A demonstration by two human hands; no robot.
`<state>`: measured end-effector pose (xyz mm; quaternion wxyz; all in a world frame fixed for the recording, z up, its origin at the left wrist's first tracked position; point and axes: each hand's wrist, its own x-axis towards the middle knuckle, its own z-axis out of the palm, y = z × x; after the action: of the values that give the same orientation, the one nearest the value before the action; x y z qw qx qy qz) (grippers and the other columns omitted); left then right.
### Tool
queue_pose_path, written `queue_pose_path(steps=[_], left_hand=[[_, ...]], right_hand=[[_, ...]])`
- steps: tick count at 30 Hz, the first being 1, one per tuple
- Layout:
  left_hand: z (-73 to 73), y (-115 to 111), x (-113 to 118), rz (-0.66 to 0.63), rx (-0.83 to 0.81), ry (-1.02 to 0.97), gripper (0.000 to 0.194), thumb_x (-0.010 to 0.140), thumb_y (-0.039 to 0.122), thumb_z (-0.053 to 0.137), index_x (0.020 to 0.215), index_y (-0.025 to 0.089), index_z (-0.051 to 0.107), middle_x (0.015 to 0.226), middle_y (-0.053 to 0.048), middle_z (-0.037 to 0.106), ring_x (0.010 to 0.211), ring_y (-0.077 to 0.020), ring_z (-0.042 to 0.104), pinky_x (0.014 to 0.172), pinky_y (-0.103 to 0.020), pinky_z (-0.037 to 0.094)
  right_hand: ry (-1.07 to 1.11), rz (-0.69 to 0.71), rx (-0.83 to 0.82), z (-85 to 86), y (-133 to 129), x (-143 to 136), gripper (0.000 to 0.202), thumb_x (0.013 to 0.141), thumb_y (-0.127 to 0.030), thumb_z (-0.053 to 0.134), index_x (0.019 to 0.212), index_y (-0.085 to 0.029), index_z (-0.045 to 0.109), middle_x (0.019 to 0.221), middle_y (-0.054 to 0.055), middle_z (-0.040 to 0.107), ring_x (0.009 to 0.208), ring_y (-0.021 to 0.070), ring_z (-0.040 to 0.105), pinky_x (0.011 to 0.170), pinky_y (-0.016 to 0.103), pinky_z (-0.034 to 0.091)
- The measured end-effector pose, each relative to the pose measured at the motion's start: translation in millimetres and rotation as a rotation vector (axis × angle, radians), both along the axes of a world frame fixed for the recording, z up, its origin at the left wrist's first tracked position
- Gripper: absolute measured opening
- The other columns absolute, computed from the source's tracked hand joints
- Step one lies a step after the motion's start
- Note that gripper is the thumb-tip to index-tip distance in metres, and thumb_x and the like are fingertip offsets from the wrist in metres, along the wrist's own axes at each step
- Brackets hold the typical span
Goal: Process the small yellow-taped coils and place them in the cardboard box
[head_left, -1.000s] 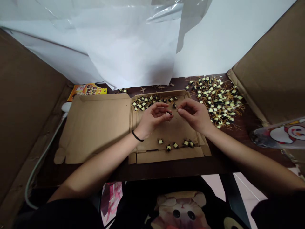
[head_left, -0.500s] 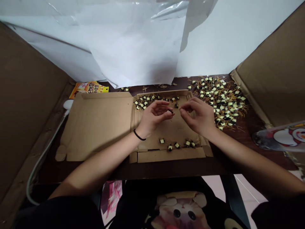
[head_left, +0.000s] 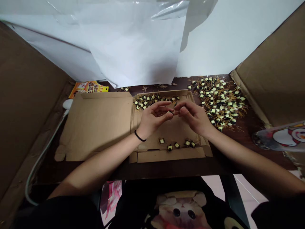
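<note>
My left hand [head_left: 154, 118] is over the open cardboard box [head_left: 166, 156], thumb and forefinger pinching a small dark piece [head_left: 171, 112]. Coming in from the right, my right hand [head_left: 193, 117] has its fingertips at that same piece; whether they grip anything is too small to tell. Behind my left hand, several black pieces with pale yellow bands [head_left: 145, 101] and thin brown strands lie along the box's back edge. A few more such pieces [head_left: 176, 145] rest near its front edge. A large pile of them [head_left: 222, 101] sits on the dark table, right of the box.
The box's lid [head_left: 100, 124] lies flat at the left. Behind it is an orange and yellow packet [head_left: 88, 87]. A white cable [head_left: 44, 152] runs down the left side. At the far right lies a clear printed bag [head_left: 281, 138]. Cardboard walls flank both sides.
My right hand has moved left, and its fingertips now meet the dark piece in my left hand. My left hand has barely moved.
</note>
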<state>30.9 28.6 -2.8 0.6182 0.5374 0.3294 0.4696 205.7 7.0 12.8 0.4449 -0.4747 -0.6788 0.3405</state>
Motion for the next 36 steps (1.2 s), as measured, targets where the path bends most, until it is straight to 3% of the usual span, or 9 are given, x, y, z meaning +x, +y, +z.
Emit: queue_pose_path(steps=[4, 11, 22, 28, 36], left_hand=[[-2.0, -1.6, 0.3, 0.026, 0.132, 0.091, 0.04, 0.069, 0.03, 0.078, 0.105, 0.016, 0.065, 0.089, -0.006, 0.073, 0.082, -0.0163, 0.07, 0.079, -0.03, 0.057], [-3.0, -2.5, 1.2, 0.035, 0.194, 0.096, 0.035, 0.071, 0.026, 0.076, 0.102, 0.016, 0.064, 0.091, -0.006, 0.073, 0.085, -0.0146, 0.07, 0.079, -0.027, 0.057], [-2.0, -0.5, 0.3, -0.036, -0.015, 0.001, 0.037, 0.071, 0.028, 0.077, 0.102, 0.015, 0.063, 0.085, -0.004, 0.07, 0.081, -0.0149, 0.068, 0.079, -0.032, 0.058], [0.4, -1.3, 1.1, -0.001, -0.028, 0.029, 0.033, 0.07, 0.029, 0.077, 0.095, 0.013, 0.063, 0.077, -0.002, 0.07, 0.069, -0.0121, 0.068, 0.072, -0.028, 0.058], [-0.8, -0.6, 1.4, -0.024, -0.063, 0.002, 0.03, 0.071, 0.027, 0.076, 0.094, 0.014, 0.061, 0.075, -0.002, 0.07, 0.068, -0.0119, 0.069, 0.069, -0.025, 0.058]], right_hand=[[0.021, -0.013, -0.077, 0.5, -0.6, -2.4, 0.023, 0.08, -0.042, 0.063, 0.078, -0.019, 0.061, 0.072, 0.0, 0.062, 0.065, 0.0114, 0.055, 0.059, 0.024, 0.04], [0.022, 0.014, -0.18, 4.5, 0.4, -0.4, 0.021, 0.076, -0.038, 0.064, 0.072, -0.018, 0.063, 0.066, 0.0, 0.061, 0.06, 0.0103, 0.05, 0.056, 0.024, 0.038], [0.21, 0.028, -0.217, 2.5, 4.4, 1.5, 0.021, 0.074, -0.037, 0.069, 0.072, -0.017, 0.061, 0.064, -0.002, 0.058, 0.058, 0.0087, 0.05, 0.056, 0.023, 0.037], [0.153, 0.033, -0.235, 1.5, 4.7, 0.5, 0.022, 0.075, -0.038, 0.067, 0.072, -0.017, 0.062, 0.066, 0.0, 0.061, 0.06, 0.01, 0.052, 0.057, 0.024, 0.038], [0.129, -0.031, -0.278, 2.3, 4.9, 0.5, 0.021, 0.073, -0.038, 0.068, 0.07, -0.017, 0.062, 0.064, -0.001, 0.06, 0.059, 0.0105, 0.051, 0.057, 0.024, 0.037]])
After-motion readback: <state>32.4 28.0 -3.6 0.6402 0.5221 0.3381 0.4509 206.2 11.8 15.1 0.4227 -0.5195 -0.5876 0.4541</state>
